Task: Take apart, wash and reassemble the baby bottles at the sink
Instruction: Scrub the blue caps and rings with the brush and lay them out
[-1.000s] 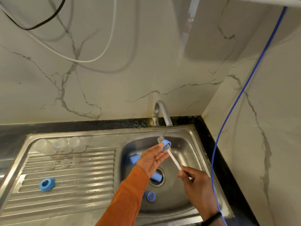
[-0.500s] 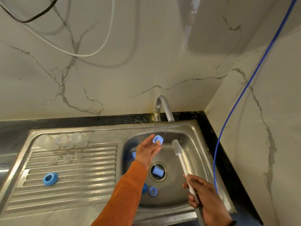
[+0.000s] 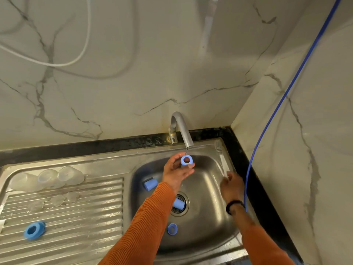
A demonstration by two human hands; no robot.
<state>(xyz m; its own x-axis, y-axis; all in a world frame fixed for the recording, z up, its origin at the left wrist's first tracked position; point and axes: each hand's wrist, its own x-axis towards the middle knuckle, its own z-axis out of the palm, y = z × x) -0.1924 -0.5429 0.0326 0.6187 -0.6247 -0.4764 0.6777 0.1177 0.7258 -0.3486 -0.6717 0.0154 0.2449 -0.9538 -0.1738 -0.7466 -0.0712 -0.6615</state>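
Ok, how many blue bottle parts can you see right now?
5: one in the left hand under the tap, three in the basin, one on the drainboard. The sleeve may hide more.

- Brush (image 3: 221, 161): motion-blurred along sink's right rim; bristles barely readable, handle end hidden in right hand (image 3: 232, 185).
- Right hand: blurred, grip unclear.
- Blue piece on drain (image 3: 179, 204): partly hidden behind left sleeve (image 3: 145, 226).
- Clear parts on drainboard (image 3: 57, 199): too faint to identify.
- Both forearms cut off at bottom edge.

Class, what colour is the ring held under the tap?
Light blue; the ring, pinched in the left hand, shows in the head view.
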